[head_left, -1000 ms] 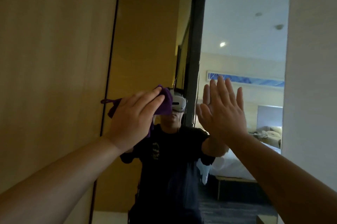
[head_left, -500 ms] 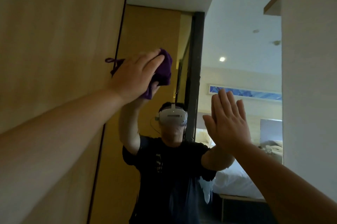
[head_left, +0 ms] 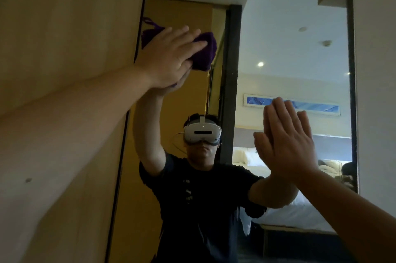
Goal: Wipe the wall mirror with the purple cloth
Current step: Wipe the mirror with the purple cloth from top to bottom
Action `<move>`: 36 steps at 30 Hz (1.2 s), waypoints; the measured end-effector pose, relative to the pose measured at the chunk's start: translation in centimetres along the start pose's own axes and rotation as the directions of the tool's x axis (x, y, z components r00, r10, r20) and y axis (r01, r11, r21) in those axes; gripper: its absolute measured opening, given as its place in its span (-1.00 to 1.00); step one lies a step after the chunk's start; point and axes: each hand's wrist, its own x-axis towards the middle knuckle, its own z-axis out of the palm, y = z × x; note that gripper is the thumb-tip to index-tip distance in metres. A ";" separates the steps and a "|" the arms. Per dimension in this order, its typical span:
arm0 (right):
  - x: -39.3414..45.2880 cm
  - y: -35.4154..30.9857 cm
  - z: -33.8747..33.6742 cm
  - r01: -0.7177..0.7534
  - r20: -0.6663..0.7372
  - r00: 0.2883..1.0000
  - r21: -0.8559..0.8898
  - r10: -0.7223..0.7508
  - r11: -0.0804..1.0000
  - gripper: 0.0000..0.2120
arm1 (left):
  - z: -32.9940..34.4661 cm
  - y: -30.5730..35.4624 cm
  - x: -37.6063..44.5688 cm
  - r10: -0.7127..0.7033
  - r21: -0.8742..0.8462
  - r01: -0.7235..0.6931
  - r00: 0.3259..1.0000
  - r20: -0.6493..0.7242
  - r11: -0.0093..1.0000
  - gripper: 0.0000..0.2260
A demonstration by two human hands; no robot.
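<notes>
The tall wall mirror [head_left: 287, 27] fills the middle of the view and reflects a person with a headset and a bedroom behind. My left hand [head_left: 169, 57] presses the bunched purple cloth [head_left: 205, 52] flat against the upper left part of the glass, close to the mirror's dark left edge. A loop of the cloth sticks out beyond my fingers at the upper left. My right hand [head_left: 287, 144] is open, fingers together and upright, palm resting on or just at the glass lower right of the cloth.
A wooden wall panel [head_left: 64, 37] borders the mirror on the left. A white wall [head_left: 377, 69] stands close on the right beyond the mirror's dark right edge.
My left hand has carried the purple cloth up the glass from face height to well above the reflected head. My right hand has stayed open in about the same place.
</notes>
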 end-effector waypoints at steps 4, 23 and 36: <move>0.1 0.1 -0.1 -0.005 0.003 1.000 0.034 0.005 0.999 -0.35 | 1.2 3.6 -7.4 0.053 -0.025 -0.053 0.999 -0.002 0.998 -0.52; -0.2 4.0 -1.9 -0.147 0.048 0.988 0.014 0.146 0.989 -0.34 | 3.2 10.7 -21.3 0.058 -0.098 -0.074 0.985 -0.160 0.992 -0.57; -0.2 4.7 -1.3 -0.126 0.055 0.991 0.031 0.124 0.992 -0.37 | -2.0 7.4 10.2 -0.070 -0.030 0.071 0.997 0.037 0.997 -0.52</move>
